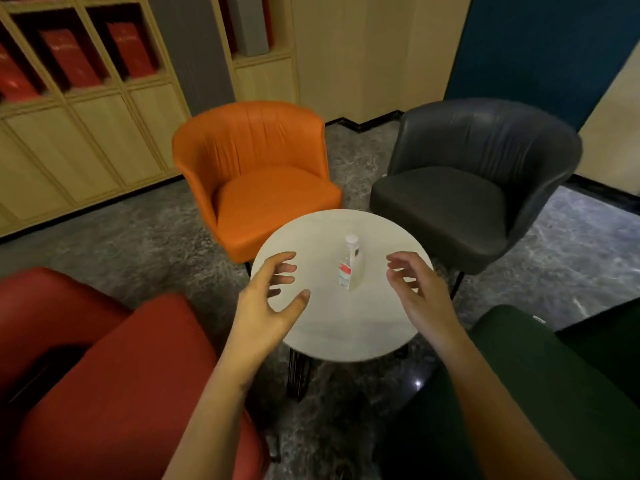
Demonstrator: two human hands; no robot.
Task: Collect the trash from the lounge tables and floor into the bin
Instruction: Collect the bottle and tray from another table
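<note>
Plastic bottle (350, 263) stands uncollected on tabletop (346, 327); left hand (268, 299) and right hand (417, 289) flank it, fingers spread, empty; bin unseen.

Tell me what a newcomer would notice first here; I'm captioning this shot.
A small bottle stands upright, alone, near the middle of the round white table. The left hand and right hand hover open on either side of it, holding nothing. Behind the table sit an orange chair on the left and a dark grey chair on the right.
</note>
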